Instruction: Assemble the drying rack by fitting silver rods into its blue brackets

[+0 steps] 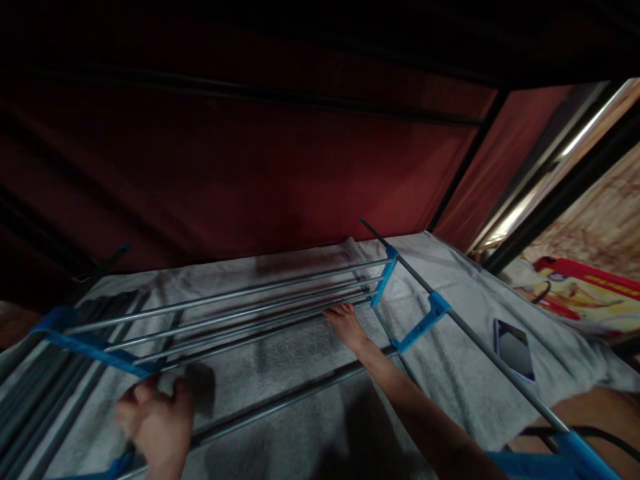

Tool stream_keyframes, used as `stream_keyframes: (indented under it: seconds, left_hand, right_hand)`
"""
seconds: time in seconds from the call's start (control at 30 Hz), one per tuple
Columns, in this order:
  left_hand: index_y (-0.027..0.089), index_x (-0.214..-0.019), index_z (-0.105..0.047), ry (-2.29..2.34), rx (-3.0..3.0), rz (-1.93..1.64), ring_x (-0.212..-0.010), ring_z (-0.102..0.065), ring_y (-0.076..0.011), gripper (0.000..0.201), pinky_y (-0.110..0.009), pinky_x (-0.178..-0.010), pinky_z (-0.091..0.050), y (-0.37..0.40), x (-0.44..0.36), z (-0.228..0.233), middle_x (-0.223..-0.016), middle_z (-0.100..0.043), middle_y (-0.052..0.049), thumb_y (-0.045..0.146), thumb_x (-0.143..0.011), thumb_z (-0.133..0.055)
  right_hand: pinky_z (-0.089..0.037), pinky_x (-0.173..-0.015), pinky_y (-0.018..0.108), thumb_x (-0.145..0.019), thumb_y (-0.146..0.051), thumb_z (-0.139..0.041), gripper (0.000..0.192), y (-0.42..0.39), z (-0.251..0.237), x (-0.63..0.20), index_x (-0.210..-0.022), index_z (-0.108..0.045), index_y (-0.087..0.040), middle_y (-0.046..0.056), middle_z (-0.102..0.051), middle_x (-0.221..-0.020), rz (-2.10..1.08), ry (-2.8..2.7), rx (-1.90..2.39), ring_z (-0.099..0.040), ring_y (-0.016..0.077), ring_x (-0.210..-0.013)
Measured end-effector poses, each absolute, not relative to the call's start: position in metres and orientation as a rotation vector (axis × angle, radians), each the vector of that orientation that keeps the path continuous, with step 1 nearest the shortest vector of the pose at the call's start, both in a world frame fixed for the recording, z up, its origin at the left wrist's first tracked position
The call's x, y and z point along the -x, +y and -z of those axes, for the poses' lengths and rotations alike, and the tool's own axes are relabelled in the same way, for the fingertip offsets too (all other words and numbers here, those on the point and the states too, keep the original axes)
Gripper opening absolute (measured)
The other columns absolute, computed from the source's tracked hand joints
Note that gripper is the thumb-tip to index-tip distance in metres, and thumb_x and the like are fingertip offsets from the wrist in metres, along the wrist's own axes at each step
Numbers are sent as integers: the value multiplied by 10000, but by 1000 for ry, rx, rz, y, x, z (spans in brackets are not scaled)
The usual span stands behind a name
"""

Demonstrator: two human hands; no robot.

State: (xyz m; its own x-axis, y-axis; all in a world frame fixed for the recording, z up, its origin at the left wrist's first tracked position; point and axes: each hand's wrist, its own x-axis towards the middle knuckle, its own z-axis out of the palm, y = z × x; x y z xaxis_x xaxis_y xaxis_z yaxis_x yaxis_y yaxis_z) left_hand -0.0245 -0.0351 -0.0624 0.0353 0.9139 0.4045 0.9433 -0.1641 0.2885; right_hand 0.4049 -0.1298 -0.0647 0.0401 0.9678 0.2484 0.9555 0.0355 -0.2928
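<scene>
A shelf rack of grey metal rods (250, 309) and blue plastic brackets stands on a pale cloth. My right hand (346, 325) has its fingers curled over the nearest rod of the upper tier, close to the right blue bracket (384, 277). At the other end, my left hand (159, 420) is just below the left blue bracket (95, 348). It is slightly blurred, with bent fingers and the thumb apart from them; I see nothing held in it. A lower metal rod (290, 399) crosses in front, and a long side pole (480, 340) runs along the right.
More loose grey rods (55, 380) lie at the left. A phone (514, 350) rests on the cloth (450, 393) at the right, near a red and yellow printed box (590, 293). A dark red panel (280, 180) with black frame bars rises behind. My bare leg (595, 420) shows lower right.
</scene>
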Motion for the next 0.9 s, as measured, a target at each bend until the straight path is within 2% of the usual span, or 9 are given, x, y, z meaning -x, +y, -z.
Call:
stream_keyframes:
  seconds: [0.07,0.13,0.27,0.37,0.5,0.6,0.67,0.8,0.9]
  left_hand:
    - [233,-1250,-679,-1797,2408,896,-1158,-666,-346,409,-491,-1022,-564,-51,-13,60,-1234,-697,-164,381,-954,-439]
    - [209,-1287,-687,-1539,2669,897,-1200,-659,-337,433,-472,-1082,-530,-56,-53,58,-1326,-677,-185,376,-966,-448]
    - [213,-1313,-724,-1370,2913,667,-1216,-676,-334,438,-485,-1107,-501,-38,-102,62,-1286,-747,-152,298,-961,-477]
    - [254,-1256,-768,-1423,2992,522,-1157,-724,-292,399,-437,-1071,-526,-19,-108,67,-1234,-788,-105,239,-967,-494]
    - [272,-1181,-807,-1494,3030,498,-1104,-758,-277,361,-410,-1040,-552,-9,-105,71,-1190,-809,-78,208,-952,-537]
    - [291,-1192,-806,-1475,3056,552,-1126,-754,-267,366,-405,-1053,-550,-10,-105,71,-1218,-803,-63,201,-949,-548]
    - [289,-1199,-806,-1456,3074,561,-1152,-747,-269,365,-411,-1069,-545,-11,-105,69,-1240,-796,-62,200,-951,-553]
    - [286,-1229,-798,-1476,3064,505,-1195,-734,-277,372,-421,-1092,-535,-10,-107,66,-1268,-784,-51,207,-965,-547]
    - [298,-1229,-800,-1468,3065,502,-1188,-737,-269,372,-409,-1086,-541,-10,-108,65,-1265,-785,-37,211,-966,-551]
  right_hand:
    - [-392,-1094,454,-989,-150,-649,349,-131,62,-404,-1282,-736,-320,45,-742,-1290,-58,-1940,1962,-596,258,-1233]
    - [-382,-1106,452,-994,-162,-647,320,-131,60,-403,-1261,-739,-312,45,-740,-1290,-60,-1941,1970,-591,255,-1239]
    - [-380,-1125,464,-996,-157,-637,289,-129,56,-403,-1225,-746,-296,53,-748,-1256,-48,-1967,1980,-601,253,-1234]
    - [-369,-1164,488,-996,-135,-613,326,-133,54,-404,-1260,-737,-280,64,-750,-1235,-72,-1970,1971,-623,243,-1210]
    - [-370,-1208,473,-972,-118,-585,378,-157,64,-409,-1301,-722,-244,94,-702,-1334,-19,-1797,1866,-598,245,-1287]
    - [-492,-1083,409,-939,-110,-533,333,-184,79,-424,-1159,-759,-216,101,-725,-1208,36,-1431,1924,-652,243,-1165]
    - [-530,-1002,388,-911,-107,-491,330,-195,86,-441,-1095,-749,-199,102,-725,-1092,78,-1169,2005,-674,241,-1052]
    - [-519,-983,387,-845,-129,-483,427,-190,84,-473,-1223,-684,-136,158,-695,-1149,52,-830,2094,-664,274,-1064]
    - [-518,-944,351,-793,-123,-456,452,-176,76,-484,-1183,-684,-138,120,-719,-1070,-149,-773,2051,-679,258,-1010]
